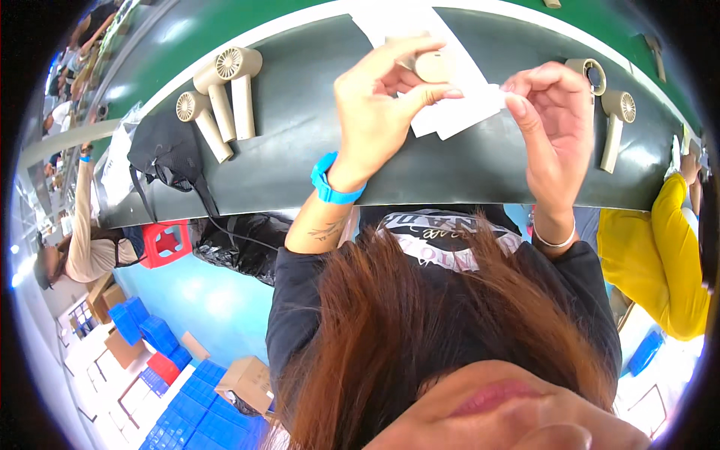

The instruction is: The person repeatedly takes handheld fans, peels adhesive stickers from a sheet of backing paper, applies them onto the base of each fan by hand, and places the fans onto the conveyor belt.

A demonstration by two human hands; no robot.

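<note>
My left hand is curled around a beige, round-ended piece, coloured like the handheld fans nearby. Its far part is hidden by my fingers. Opposite it, my right hand pinches a small white piece between thumb and forefinger; whether this is a loose sticker or a sheet's corner I cannot tell. Between and beneath both hands, white paper sheets lie on the dark table, with a long white strip running to the far edge.
Several beige handheld fans lie at left and two at right, one a fan with a ring-shaped head. A black mesh bag rests on the left table edge. A person in yellow sits at right; another person is at far left.
</note>
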